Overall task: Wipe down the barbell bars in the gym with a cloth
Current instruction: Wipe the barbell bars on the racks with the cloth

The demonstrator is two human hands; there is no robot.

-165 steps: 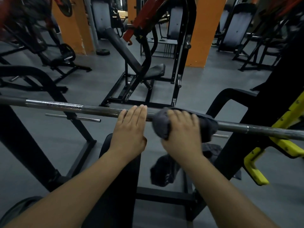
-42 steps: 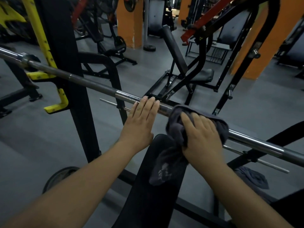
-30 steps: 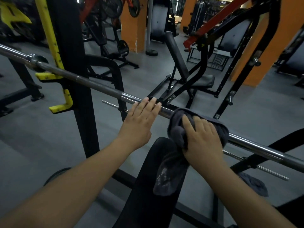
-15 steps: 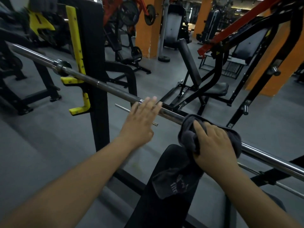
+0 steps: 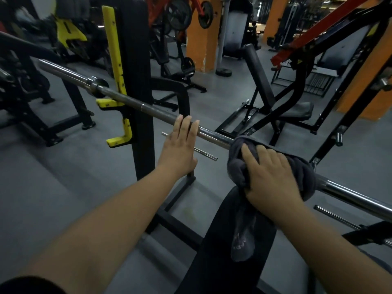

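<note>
Left hand [image 5: 182, 146] lies flat, fingers straight and together, with the fingertips resting on the barbell [image 5: 135, 105]. Right hand [image 5: 270, 177] curls around the grey cloth [image 5: 236, 166] and clamps it over the bar, to the right of the left hand. A loose cloth tail hangs below the right hand, in front of the bench pad [image 5: 214, 251]. Compared with one second ago, a longer bare stretch of bar separates the hands.

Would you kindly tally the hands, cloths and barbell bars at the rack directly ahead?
Hands: 2 (left hand, right hand)
Cloth: 1
Barbell bar: 1
Total: 4
</note>
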